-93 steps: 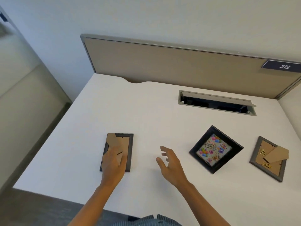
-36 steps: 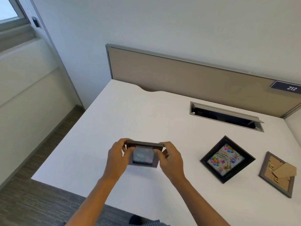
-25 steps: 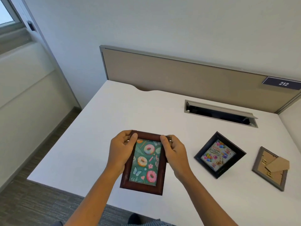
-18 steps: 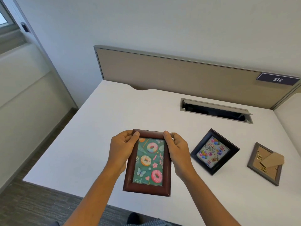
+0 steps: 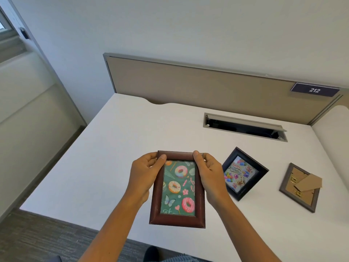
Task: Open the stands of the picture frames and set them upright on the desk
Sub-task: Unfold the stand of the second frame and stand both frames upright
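Gripping the brown frame (image 5: 177, 190), left hand (image 5: 144, 178) and right hand (image 5: 210, 178).

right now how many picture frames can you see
3: a brown donut-print frame held in the left hand and right hand, a black birthday frame propped right of it, a grey frame face-down farthest right.

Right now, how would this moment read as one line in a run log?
both hands hold donut frame by top corners, picture facing camera | birthday frame propped upright | grey frame face down, stand open
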### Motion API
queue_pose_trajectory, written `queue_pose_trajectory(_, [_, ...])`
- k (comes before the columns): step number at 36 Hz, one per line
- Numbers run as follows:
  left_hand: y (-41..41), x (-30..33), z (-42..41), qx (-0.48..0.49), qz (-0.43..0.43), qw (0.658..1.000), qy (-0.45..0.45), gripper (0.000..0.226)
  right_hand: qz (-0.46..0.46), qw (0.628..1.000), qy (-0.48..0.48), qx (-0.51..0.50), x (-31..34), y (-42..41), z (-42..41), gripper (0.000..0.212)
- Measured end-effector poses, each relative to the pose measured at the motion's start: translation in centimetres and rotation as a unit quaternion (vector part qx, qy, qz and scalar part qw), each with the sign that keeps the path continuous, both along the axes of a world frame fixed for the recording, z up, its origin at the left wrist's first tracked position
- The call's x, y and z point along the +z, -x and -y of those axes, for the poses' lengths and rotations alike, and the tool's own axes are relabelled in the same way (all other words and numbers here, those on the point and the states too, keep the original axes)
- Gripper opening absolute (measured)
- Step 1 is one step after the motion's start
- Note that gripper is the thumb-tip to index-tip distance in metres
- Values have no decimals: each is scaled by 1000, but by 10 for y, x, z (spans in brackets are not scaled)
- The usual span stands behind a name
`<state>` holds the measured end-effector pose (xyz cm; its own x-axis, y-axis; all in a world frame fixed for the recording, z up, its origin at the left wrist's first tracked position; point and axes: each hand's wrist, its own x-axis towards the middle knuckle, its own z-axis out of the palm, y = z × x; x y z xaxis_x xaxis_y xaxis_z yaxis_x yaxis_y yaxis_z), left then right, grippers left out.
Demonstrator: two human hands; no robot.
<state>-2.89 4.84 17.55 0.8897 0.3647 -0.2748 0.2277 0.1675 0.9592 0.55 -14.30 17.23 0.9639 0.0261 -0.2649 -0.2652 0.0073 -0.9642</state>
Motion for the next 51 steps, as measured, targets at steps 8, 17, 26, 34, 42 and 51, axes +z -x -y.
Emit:
queue_pose_trajectory(8, [8,7,-3,-69,69,995,-34,32,121,992,4,36,2,6,20,12])
queue_pose_trajectory(17, [15,12,-5,-98,143,983,-58,28,296,949,100,40,8,12,37,6])
queue_pose_trajectory(26, [24,17,-9,-98,279,928,-226,33,467,869,158,41,-4,17,47,28])
queue_pose_trajectory(34, [27,6,-20,-97,354,898,-243,32,489,849,183,79,-9,15,52,41])
queue_pose_trajectory(42, [27,5,-21,-119,353,908,-192,12,360,889,231,164,-9,10,53,70])
queue_pose_trajectory(51, [24,12,-20,-118,354,914,-161,21,294,903,226,216,-2,6,54,72])
